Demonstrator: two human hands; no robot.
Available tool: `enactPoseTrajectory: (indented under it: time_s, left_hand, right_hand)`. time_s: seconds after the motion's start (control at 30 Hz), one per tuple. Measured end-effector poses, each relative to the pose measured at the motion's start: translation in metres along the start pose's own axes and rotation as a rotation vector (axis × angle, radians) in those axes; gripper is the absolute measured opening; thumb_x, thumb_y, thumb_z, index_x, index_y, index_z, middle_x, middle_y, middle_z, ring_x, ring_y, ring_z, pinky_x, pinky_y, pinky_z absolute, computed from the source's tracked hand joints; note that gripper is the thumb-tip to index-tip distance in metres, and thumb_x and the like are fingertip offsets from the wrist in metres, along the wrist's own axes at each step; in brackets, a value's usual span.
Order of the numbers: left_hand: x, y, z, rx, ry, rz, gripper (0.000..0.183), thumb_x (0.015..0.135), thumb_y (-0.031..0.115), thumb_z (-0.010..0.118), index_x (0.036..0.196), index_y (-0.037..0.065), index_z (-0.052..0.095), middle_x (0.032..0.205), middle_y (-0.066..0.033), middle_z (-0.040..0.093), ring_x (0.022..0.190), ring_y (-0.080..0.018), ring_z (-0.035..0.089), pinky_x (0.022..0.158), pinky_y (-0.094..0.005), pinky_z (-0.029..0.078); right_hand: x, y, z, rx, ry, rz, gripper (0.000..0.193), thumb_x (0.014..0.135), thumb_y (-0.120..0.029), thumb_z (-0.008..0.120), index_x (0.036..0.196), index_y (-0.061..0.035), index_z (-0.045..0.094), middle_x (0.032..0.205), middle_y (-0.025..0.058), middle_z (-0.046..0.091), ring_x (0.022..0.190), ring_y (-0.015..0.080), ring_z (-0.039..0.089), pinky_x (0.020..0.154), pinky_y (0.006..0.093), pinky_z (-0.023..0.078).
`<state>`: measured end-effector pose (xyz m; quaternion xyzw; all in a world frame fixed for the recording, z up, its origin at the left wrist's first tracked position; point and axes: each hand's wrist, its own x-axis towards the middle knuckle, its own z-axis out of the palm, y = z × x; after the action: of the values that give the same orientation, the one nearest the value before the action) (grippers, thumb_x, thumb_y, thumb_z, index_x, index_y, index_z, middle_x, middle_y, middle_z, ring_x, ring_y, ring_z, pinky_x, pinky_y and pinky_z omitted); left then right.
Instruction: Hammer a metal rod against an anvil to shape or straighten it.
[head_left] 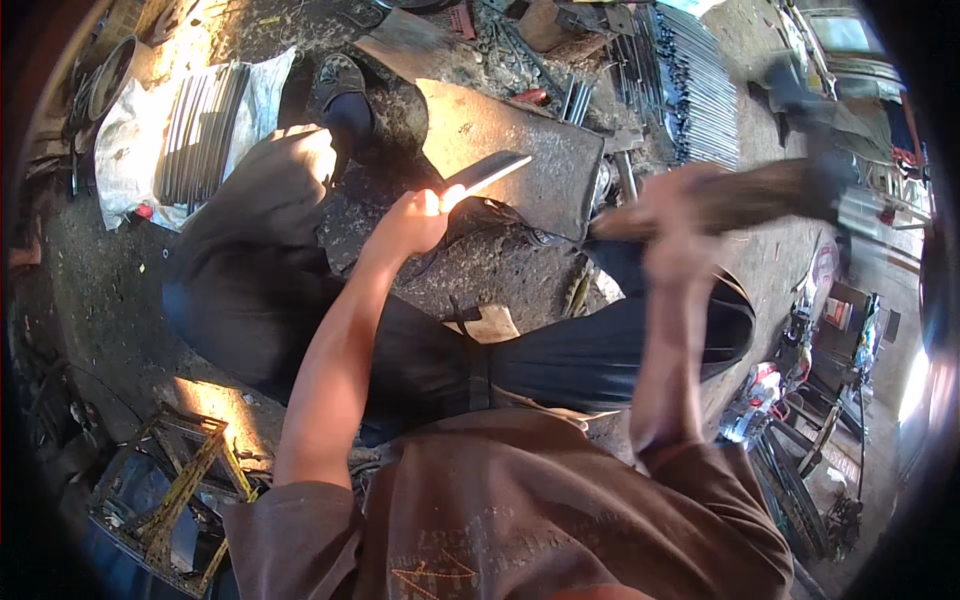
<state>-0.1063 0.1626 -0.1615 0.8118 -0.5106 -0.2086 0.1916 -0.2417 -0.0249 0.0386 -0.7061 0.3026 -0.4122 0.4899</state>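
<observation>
My left hand (418, 220) is closed around one end of a flat, dark metal bar (492, 172) with a bright lower edge. The bar points up and to the right, above a brownish sheet (525, 125) on the ground. To the right, my right hand (682, 215) grips a hammer by its thick wooden handle (765, 195). Its dark head (828, 155) is raised out to the right, smeared by motion and apart from the bar. What lies right under the bar's tip is partly hidden.
Dark metal strips (205, 130) lie on a white sack (125, 150) at the far left. A large stack of metal rods (700, 90) is at the far right. A yellowish metal frame (165, 490) stands lower left; bottles and clutter (755, 405) line the right.
</observation>
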Motion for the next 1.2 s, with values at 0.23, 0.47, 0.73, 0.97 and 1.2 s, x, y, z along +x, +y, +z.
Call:
enactPoseTrajectory:
  time_s: [0.23,0.47,0.73,0.97,1.2]
  left_hand:
    - [0.005,-0.023,0.009,-0.122,-0.252,-0.189,0.061,0.101,0.046,0.031,0.102,-0.003,0.067,0.105,-0.0348,0.06,0.097,-0.0498,0.059,0.083,-0.0513,0.049]
    - [0.005,0.006,-0.018,-0.407,-0.226,-0.512,0.05,0.101,0.044,0.034,0.12,0.005,0.06,0.096,-0.0324,0.062,0.098,-0.0458,0.06,0.08,-0.0502,0.049]
    - [0.016,0.017,-0.019,-0.336,-0.253,-0.509,0.075,0.101,0.051,0.019,0.105,-0.009,0.064,0.104,-0.0351,0.06,0.107,-0.0475,0.056,0.092,-0.0501,0.044]
    - [0.006,0.003,-0.004,-0.352,-0.15,-0.429,0.052,0.1,0.046,0.027,0.125,0.011,0.055,0.109,-0.0261,0.061,0.103,-0.0433,0.06,0.085,-0.051,0.047]
    - [0.02,0.002,0.014,-0.436,-0.135,-0.398,0.062,0.1,0.052,0.023,0.117,0.008,0.062,0.106,-0.0308,0.06,0.109,-0.0455,0.056,0.091,-0.05,0.044]
  right_hand:
    - [0.006,0.068,0.003,-0.455,-0.273,0.516,0.019,0.069,-0.001,0.068,0.084,0.0056,0.059,0.055,0.008,0.058,0.043,0.0146,0.054,0.039,0.0289,0.041]
    - [0.056,-0.057,-0.027,0.044,-0.199,-0.079,0.018,0.085,-0.013,0.063,0.073,-0.0009,0.059,0.072,0.0071,0.058,0.065,0.0136,0.056,0.064,0.0287,0.047]
    - [-0.013,0.103,-0.017,-0.761,-0.351,0.58,0.029,0.063,-0.011,0.071,0.085,0.0063,0.064,0.071,0.0174,0.067,0.062,0.0215,0.068,0.055,0.0353,0.053]
    - [0.036,-0.042,-0.036,-0.113,-0.109,0.104,0.015,0.075,-0.005,0.069,0.086,0.0043,0.064,0.065,0.0069,0.059,0.052,0.014,0.055,0.054,0.0293,0.048]
    - [-0.052,0.095,-0.012,-1.032,-0.473,0.14,0.024,0.074,-0.013,0.064,0.089,0.0056,0.063,0.076,0.0195,0.067,0.073,0.0335,0.068,0.067,0.0403,0.053]
